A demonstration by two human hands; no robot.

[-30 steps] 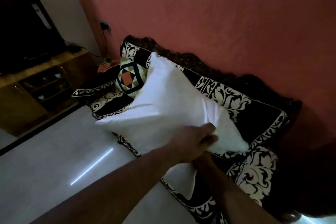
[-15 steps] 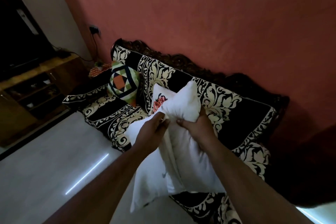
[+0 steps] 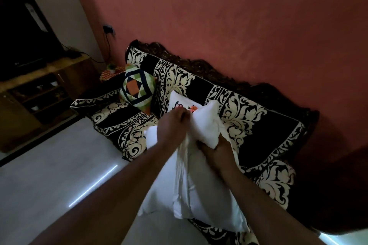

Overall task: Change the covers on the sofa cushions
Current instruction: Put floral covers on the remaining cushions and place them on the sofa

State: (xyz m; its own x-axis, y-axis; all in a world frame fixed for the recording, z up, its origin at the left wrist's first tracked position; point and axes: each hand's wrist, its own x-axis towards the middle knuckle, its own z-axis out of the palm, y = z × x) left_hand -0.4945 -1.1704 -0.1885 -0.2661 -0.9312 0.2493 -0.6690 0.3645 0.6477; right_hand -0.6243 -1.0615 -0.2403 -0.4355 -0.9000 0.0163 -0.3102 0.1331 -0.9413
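Here, a plain white cushion [image 3: 201, 189] is held upright in front of the sofa [image 3: 254, 125], its soft upper corner bunched and its lower end hanging past the seat edge toward the floor [image 3: 49, 181]. The left hand [image 3: 173, 125] is curled tight on a gathered fold of the white fabric near the top, while the right hand [image 3: 217, 149] is closed under the puffy upper corner, fingers wrapped into the cloth. Thin ties or creased strips are seen trailing down between the two hands. Just behind the cushion, a second white cushion with embroidered flowers [image 3: 179, 103] is leaned against the backrest and is partly hidden by the left hand. Further along the seat, a patchwork cushion [image 3: 137, 89] in green, orange and navy diamonds is propped upright. The sofa is draped in a black throw with cream scroll patterns, and a carved dark wooden crest runs along its back. A textured terracotta wall [image 3: 239, 16] is seen behind, a wooden cabinet [image 3: 37, 93] to the left, and the floor is pale and glossy
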